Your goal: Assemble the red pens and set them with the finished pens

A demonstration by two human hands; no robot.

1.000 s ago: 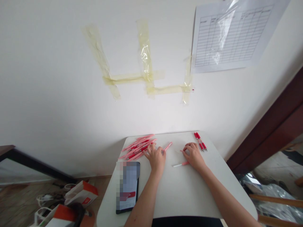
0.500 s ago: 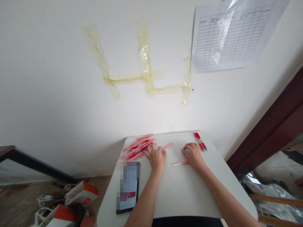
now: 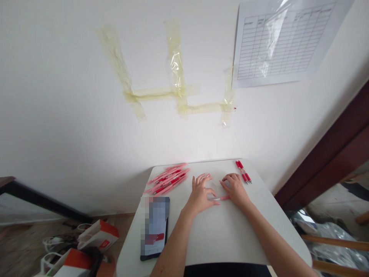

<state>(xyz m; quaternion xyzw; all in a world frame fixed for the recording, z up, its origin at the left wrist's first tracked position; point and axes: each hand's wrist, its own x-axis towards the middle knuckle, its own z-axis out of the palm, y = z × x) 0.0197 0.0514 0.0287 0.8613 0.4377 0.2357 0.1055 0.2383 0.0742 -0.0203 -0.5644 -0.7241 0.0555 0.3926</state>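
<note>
My left hand [image 3: 200,193] is open, with thumb and fingers spread around the whitish end of a slim pink pen [image 3: 225,197]. I cannot tell whether they touch it. The other end of this pen runs under my right hand [image 3: 235,190], whose fingers are curled over it, low on the table. Another pink stick-like piece [image 3: 208,176] shows partly behind my left fingertips. To the left lies a pile of pink and red pens [image 3: 168,180]. Beyond my right hand two red pens [image 3: 243,172] lie side by side.
The white table [image 3: 219,238] stands against a wall bearing yellowed tape [image 3: 177,65] and a printed sheet [image 3: 279,46]. A phone [image 3: 155,227] lies at the table's left edge. Paper bags [image 3: 99,234] stand on the floor at left; clear plastic [image 3: 337,238] lies at right.
My left hand has moved right, away from the pile, and its fingers have spread beside the pen's whitish end. My right hand has stayed nearly in place.
</note>
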